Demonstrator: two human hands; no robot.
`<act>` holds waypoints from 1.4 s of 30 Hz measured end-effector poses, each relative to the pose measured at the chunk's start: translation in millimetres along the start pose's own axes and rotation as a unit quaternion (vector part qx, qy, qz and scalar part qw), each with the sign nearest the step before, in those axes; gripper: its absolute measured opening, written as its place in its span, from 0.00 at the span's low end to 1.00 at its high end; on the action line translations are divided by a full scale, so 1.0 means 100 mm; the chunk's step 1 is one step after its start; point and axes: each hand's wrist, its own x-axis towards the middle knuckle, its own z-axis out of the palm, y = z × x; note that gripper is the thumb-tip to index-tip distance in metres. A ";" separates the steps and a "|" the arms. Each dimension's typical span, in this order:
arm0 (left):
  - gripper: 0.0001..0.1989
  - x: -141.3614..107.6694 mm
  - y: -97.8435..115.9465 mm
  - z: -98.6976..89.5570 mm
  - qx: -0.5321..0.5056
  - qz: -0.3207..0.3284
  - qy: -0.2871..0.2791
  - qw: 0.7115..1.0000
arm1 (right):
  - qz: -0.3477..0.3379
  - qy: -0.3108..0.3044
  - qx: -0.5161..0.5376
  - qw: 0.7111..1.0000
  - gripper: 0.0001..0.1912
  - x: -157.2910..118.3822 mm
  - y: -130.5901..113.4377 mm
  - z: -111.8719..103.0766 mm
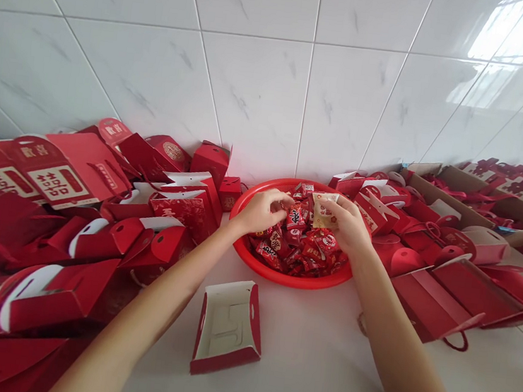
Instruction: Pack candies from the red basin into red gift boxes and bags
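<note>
Several wrapped candies [274,248], mostly in red wrappers, fill a round red plastic basket [296,281] by the tiled wall. My left hand [265,212] is over the basket's left side, its fingers curled toward the thumb near the candies. Whether a candy is between those fingertips I cannot make out. On the other side, my right hand [352,225] is closed on a cream-and-gold packet [324,210], held above the candies. In front of the basket lies an open red box [229,322] with its white inside facing up.
Many red gift boxes [155,243] crowd the left side, some with open flaps. More red boxes [439,300] stand on the right, beside cardboard cartons [518,234] of red items. A white tiled wall [255,93] rises behind the white table [298,366].
</note>
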 end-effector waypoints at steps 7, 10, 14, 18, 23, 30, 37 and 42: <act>0.10 -0.16 0.05 -0.12 0.114 0.030 -0.253 0.960 | 0.005 -0.009 0.010 1.000 0.15 -0.03 -0.02 0.03; 0.12 -0.18 -0.02 -0.12 0.096 0.022 -0.244 0.965 | 0.009 -0.016 0.013 1.000 0.15 -0.04 -0.02 0.04; 0.18 -0.18 -0.11 -0.12 0.037 0.027 -0.163 0.986 | 0.007 -0.013 0.016 1.000 0.15 -0.03 -0.02 0.03; 0.19 -0.16 -0.16 -0.11 0.010 0.012 -0.071 0.997 | 0.005 -0.005 0.017 1.000 0.15 -0.03 -0.02 0.03; 0.13 -0.21 -0.10 -0.12 0.092 0.019 0.057 0.994 | 0.003 -0.008 0.011 1.000 0.16 -0.02 -0.01 0.03; 0.18 -0.40 0.14 -0.22 0.168 -0.047 -0.217 0.961 | 0.010 -0.011 0.009 1.000 0.16 -0.03 -0.01 0.03; 0.19 -0.41 0.14 -0.19 0.164 -0.042 -0.268 0.948 | 0.023 -0.033 0.016 0.999 0.17 -0.05 -0.05 0.04; 0.22 -0.41 0.06 -0.20 0.113 0.009 -0.180 0.977 | 0.006 -0.010 0.036 0.999 0.17 -0.03 -0.05 0.03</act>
